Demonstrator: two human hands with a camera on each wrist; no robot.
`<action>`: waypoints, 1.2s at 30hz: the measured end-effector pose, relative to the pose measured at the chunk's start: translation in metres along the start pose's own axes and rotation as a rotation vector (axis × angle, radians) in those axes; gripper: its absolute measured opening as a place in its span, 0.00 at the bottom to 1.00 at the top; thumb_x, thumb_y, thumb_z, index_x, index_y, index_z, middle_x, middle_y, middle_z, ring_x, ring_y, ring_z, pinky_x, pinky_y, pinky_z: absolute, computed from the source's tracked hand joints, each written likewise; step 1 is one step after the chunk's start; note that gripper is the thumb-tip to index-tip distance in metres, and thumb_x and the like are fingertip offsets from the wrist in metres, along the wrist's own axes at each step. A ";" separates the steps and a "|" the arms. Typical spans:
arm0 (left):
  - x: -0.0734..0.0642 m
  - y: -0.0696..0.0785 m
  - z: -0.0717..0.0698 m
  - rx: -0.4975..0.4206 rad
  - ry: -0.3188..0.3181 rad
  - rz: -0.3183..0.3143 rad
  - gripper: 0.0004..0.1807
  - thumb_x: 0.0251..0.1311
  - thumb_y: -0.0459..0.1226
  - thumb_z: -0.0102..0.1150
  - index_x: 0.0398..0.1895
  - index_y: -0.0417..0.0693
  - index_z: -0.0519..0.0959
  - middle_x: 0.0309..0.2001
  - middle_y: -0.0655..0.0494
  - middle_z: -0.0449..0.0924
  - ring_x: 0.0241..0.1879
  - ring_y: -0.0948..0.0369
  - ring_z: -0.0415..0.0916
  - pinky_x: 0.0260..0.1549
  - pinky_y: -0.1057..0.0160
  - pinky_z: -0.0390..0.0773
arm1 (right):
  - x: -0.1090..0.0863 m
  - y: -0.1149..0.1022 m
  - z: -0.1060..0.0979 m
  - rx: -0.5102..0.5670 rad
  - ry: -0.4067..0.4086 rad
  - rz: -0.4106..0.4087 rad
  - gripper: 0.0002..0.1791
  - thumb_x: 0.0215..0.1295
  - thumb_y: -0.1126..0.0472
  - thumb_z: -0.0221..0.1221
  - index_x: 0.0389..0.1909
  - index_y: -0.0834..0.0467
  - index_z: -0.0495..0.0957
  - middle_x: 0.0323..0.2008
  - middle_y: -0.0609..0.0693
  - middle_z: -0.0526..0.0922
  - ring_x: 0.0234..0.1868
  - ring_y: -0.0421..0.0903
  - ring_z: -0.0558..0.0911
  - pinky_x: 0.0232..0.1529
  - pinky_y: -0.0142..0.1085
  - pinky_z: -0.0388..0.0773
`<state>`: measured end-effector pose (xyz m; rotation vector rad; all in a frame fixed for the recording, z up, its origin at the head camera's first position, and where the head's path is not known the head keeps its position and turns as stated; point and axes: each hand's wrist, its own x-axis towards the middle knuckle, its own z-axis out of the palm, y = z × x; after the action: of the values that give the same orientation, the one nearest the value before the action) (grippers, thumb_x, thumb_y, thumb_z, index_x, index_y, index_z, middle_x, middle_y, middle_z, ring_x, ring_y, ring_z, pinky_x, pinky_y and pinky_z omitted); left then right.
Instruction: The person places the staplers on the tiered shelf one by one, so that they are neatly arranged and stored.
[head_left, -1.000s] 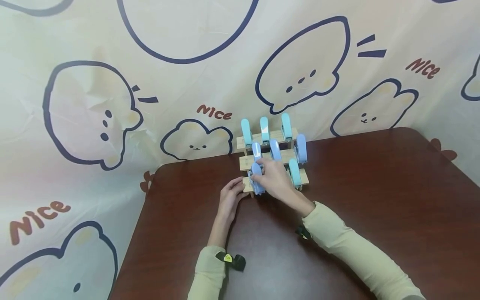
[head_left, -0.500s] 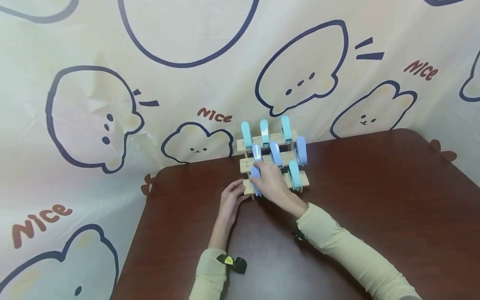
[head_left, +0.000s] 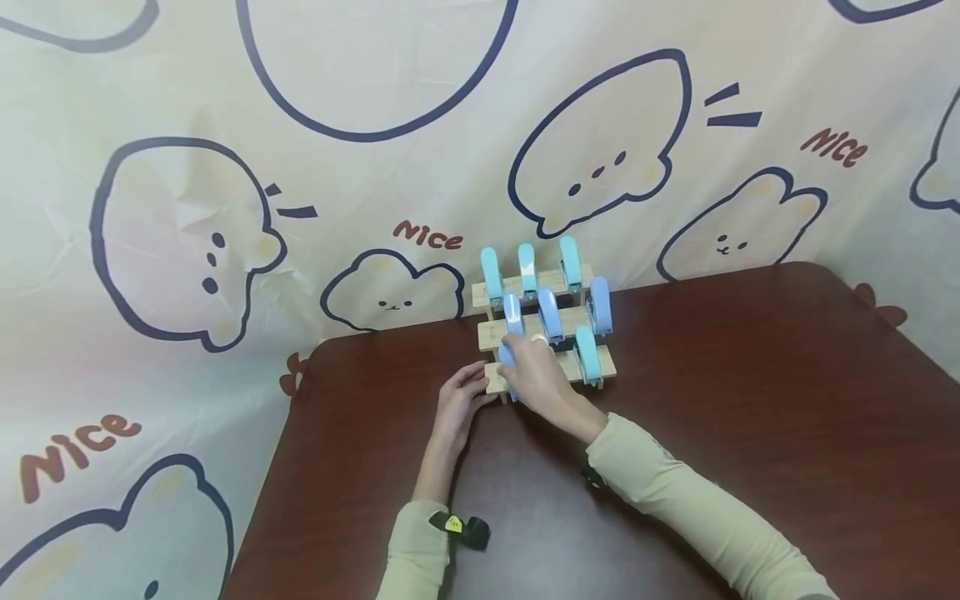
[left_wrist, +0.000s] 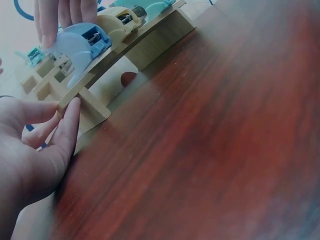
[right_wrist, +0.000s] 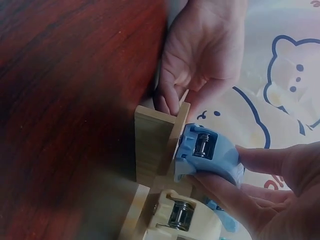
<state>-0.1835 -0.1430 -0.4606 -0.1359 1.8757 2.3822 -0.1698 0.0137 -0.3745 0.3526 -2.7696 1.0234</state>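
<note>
A blue stapler [right_wrist: 212, 155] stands at the left end of the front step of a three-step wooden rack [head_left: 497, 379]. My right hand [head_left: 538, 379] pinches it between thumb and fingers from above, hiding much of it in the head view. My left hand [head_left: 459, 404] pinches the left end of the front step, thumb and fingertips at the board's edge [left_wrist: 75, 95]. Beside the held stapler sits a cream stapler [right_wrist: 185, 215], mostly covered by the right hand in the head view. A teal stapler [head_left: 587, 354] stands at the step's right end.
Blue staplers [head_left: 550, 315] line the middle step, and teal staplers [head_left: 527, 271] the top one. The rack stands near the back edge of a dark brown table [head_left: 712, 375], close to a cloth backdrop [head_left: 420, 167] with cartoon drawings.
My right hand has shifted slightly left and covers more of the blue stapler. My left hand keeps its place on the rack. The head view has tilted up a little.
</note>
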 end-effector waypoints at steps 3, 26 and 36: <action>0.000 0.000 -0.001 0.000 0.000 -0.003 0.22 0.71 0.26 0.55 0.67 0.30 0.73 0.57 0.42 0.75 0.44 0.62 0.79 0.42 0.67 0.84 | 0.000 0.001 0.002 -0.013 0.003 -0.017 0.23 0.65 0.68 0.69 0.59 0.71 0.78 0.39 0.65 0.86 0.32 0.51 0.81 0.30 0.38 0.82; 0.008 -0.002 0.007 -0.008 -0.048 -0.023 0.22 0.71 0.24 0.53 0.67 0.30 0.73 0.60 0.37 0.77 0.45 0.61 0.81 0.42 0.65 0.84 | 0.011 0.012 0.003 0.017 0.037 -0.040 0.19 0.68 0.70 0.65 0.58 0.73 0.77 0.32 0.61 0.86 0.24 0.45 0.82 0.26 0.34 0.81; 0.006 -0.003 0.007 0.058 -0.020 0.029 0.21 0.71 0.25 0.54 0.66 0.28 0.74 0.61 0.34 0.77 0.46 0.59 0.82 0.42 0.65 0.85 | 0.015 0.011 0.005 -0.021 -0.004 -0.047 0.19 0.69 0.68 0.66 0.57 0.72 0.78 0.37 0.63 0.87 0.31 0.49 0.86 0.31 0.36 0.85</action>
<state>-0.1890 -0.1353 -0.4626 -0.0799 1.9489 2.3360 -0.1877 0.0161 -0.3817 0.4152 -2.7591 0.9827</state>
